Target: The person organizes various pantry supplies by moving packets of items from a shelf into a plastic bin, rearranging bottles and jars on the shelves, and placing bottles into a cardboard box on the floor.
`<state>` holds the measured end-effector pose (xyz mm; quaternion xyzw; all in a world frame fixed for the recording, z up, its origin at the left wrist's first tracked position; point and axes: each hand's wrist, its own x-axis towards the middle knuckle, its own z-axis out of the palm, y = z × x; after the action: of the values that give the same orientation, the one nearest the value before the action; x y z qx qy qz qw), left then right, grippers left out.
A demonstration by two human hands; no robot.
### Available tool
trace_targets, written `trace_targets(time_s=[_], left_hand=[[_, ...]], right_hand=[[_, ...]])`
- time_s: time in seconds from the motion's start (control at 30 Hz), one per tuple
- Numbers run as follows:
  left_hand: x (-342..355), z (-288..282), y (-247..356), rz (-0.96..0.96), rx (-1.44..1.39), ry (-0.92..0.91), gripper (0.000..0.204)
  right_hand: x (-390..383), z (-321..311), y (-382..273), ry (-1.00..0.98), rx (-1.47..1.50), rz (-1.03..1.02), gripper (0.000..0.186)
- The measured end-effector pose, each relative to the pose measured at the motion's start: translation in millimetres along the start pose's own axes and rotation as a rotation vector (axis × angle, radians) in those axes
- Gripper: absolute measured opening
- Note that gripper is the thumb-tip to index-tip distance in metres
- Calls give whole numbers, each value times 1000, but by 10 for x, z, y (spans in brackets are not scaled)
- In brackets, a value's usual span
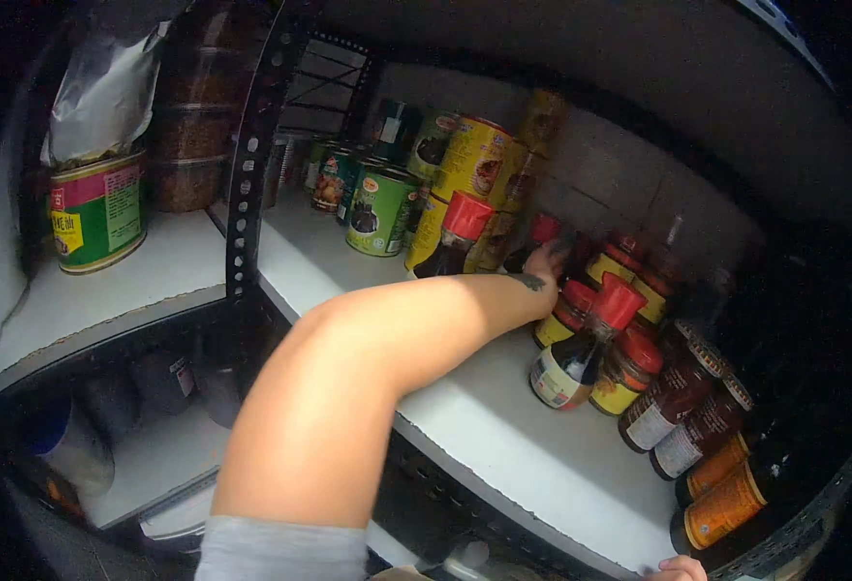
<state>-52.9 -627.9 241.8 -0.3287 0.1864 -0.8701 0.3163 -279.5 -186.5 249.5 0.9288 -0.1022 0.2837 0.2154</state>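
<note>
My left hand (544, 263) reaches deep into the shelf, at a dark red-capped bottle (521, 254); its fingertips are in shadow, so its grip is unclear. Red-capped dark bottles (571, 368) stand around my arm, one in front beside red-lidded jars (621, 380), another (445, 259) left of my hand, before stacked yellow cans (469, 155). My right hand (676, 569) shows at the bottom right, fingers curled at the shelf's front edge (561, 508).
Green cans (377, 218) stand at back left; tall dark-red jars (660, 407) and orange-labelled bottles (721, 513) at right. Past a black perforated post (244, 194), a left shelf holds a large green tin (96, 218) and stacked tubs (185, 155). A lower shelf (154, 474) holds containers.
</note>
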Motion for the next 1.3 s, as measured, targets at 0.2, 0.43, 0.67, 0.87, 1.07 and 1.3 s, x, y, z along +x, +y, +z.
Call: trace_targets(time_s=[0.2, 0.43, 0.67, 0.87, 1.07, 1.3], left_hand=[[157, -8, 199, 805, 1530, 210, 37], [183, -11, -27, 900, 1264, 60, 43], [156, 687, -1072, 35, 3935, 598, 31], [-864, 1058, -2615, 114, 3324, 421, 37], [-1194, 764, -2484, -338, 3531, 338, 63], [-830, 912, -1998, -312, 3688, 749, 43]], right_hand=[[-58, 44, -7, 65, 13, -60, 33], [-69, 42, 21, 44, -18, -34, 30], [-39, 55, -8, 90, 20, -9, 29], [-51, 47, -5, 99, 7, -20, 27], [-10, 36, -55, 117, 9, 37, 25], [21, 111, -102, 155, -9, 75, 24]])
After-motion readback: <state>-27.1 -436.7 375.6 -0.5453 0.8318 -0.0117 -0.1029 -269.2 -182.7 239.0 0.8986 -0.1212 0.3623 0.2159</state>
